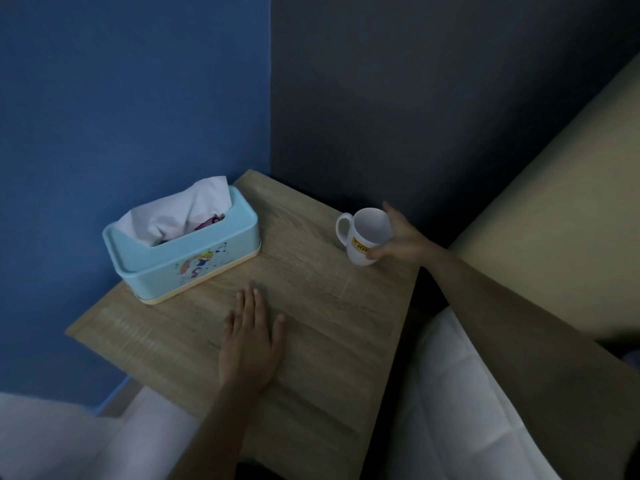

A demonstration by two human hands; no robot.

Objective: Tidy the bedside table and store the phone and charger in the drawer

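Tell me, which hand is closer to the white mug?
Right. The right hand wraps the white mug at the table's far right edge; the left hand lies flat mid-table, well apart from it.

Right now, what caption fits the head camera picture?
Right hand holds a white mug; left hand rests flat on the bedside table.

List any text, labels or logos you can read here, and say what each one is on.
"JOT": black letters on a yellow label on the white mug; the rest is hidden by the right hand gripping the mug.
Tissue box: only a cartoon figure and small marks on the front, no readable words.
Bedside table and left hand: no text.
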